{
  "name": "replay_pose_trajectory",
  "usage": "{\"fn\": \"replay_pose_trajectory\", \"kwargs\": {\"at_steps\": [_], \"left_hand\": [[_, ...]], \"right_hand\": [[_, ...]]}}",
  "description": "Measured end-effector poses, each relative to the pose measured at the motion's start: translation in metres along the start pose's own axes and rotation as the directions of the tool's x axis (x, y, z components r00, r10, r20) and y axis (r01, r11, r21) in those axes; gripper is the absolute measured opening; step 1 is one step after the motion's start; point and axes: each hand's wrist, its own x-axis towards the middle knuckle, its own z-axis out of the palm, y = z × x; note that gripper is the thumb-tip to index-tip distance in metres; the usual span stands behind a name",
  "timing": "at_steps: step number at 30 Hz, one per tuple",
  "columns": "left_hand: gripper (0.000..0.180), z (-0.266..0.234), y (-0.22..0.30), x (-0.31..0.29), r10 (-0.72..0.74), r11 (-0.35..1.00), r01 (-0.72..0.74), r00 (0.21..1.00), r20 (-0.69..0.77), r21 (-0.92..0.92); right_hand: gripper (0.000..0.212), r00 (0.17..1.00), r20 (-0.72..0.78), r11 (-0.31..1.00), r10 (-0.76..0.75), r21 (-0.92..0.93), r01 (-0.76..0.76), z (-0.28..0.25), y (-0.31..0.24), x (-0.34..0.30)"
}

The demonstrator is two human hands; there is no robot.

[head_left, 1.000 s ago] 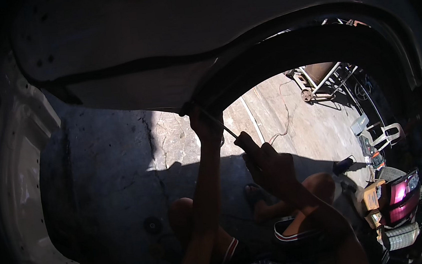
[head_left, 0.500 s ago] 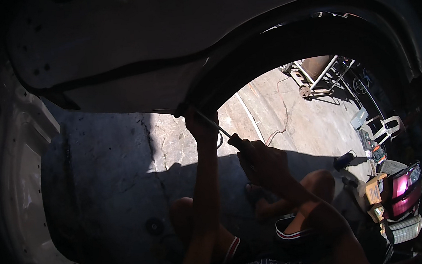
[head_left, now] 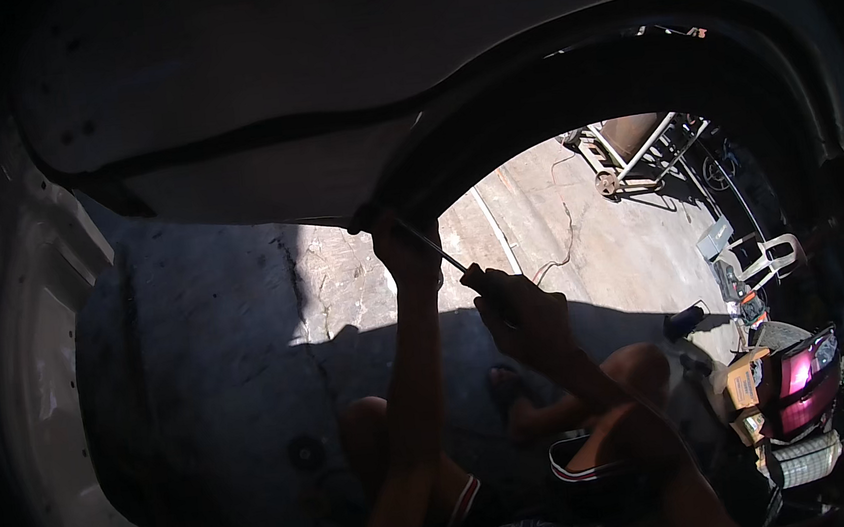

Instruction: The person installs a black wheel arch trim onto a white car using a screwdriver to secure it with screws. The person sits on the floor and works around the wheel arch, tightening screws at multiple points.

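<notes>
A screwdriver (head_left: 449, 259) with a dark handle and thin metal shaft is in my right hand (head_left: 529, 316), whose fingers are wrapped round the handle. Its shaft slants up and left to the lower corner of a car body panel (head_left: 264, 182), beside the dark wheel arch (head_left: 529, 104). My left hand (head_left: 406, 250) is raised at that same corner, closed around something lost in shadow next to the shaft's end. The screwdriver's tip and what it meets are too dark to make out.
A pale metal body part (head_left: 47, 397) curves along the left. Beyond the arch, a wheeled metal frame (head_left: 633, 150) stands on sunlit concrete (head_left: 600, 238). At the right are a white plastic chair (head_left: 771, 258), a cardboard box (head_left: 743, 381) and a magenta panel (head_left: 804, 381). A round dark object (head_left: 306, 452) lies below.
My right hand and the screwdriver handle have shifted slightly, with the wrist a little to the left. My left hand stays at the panel corner.
</notes>
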Motion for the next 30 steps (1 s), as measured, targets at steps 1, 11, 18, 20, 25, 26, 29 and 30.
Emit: {"fn": "replay_pose_trajectory", "kwargs": {"at_steps": [1, 11, 18, 20, 25, 26, 29, 30], "left_hand": [[0.028, 0.002, 0.001, 0.000, 0.071, 0.991, -0.061, 0.994, -0.078, 0.116], [0.029, 0.004, 0.008, 0.003, 0.039, 0.999, -0.037, 0.996, 0.084, -0.019], [0.033, -0.022, -0.008, 0.006, 0.036, 0.998, -0.023, 0.961, 0.275, -0.053], [0.033, 0.002, 0.006, 0.006, 0.132, 0.988, -0.127, 0.990, -0.057, 0.085], [0.037, -0.020, 0.027, 0.031, 0.021, 0.997, -0.021, 1.000, -0.005, 0.071], [0.038, -0.017, 0.048, 0.039, 0.047, 0.990, -0.046, 0.999, -0.004, 0.137], [0.039, -0.014, -0.002, 0.028, -0.056, 0.991, 0.061, 0.998, -0.039, 0.121], [0.040, -0.012, -0.002, 0.031, -0.060, 0.990, 0.064, 0.997, -0.039, 0.125]], "right_hand": [[0.036, 0.903, 0.249, 0.865, 0.350, 0.283, -0.414, -0.010, -0.011, 0.011], [0.032, 0.919, -0.088, 0.879, -0.385, -0.338, 0.336, 0.003, -0.012, 0.001], [0.035, 0.764, 0.461, 0.528, 0.452, 0.552, -0.646, -0.029, -0.011, 0.012], [0.037, 0.996, -0.091, 0.952, -0.008, 0.304, 0.036, -0.001, -0.013, -0.002], [0.024, 0.956, -0.084, 0.942, -0.282, -0.213, 0.259, 0.023, 0.015, -0.005], [0.019, 0.960, -0.067, 0.956, -0.272, -0.133, 0.262, 0.027, 0.003, 0.009], [0.014, 0.988, 0.024, 0.746, 0.153, 0.653, -0.131, 0.009, 0.025, 0.003], [0.019, 0.968, 0.133, 0.643, 0.214, 0.727, -0.242, 0.003, 0.030, 0.004]]}}
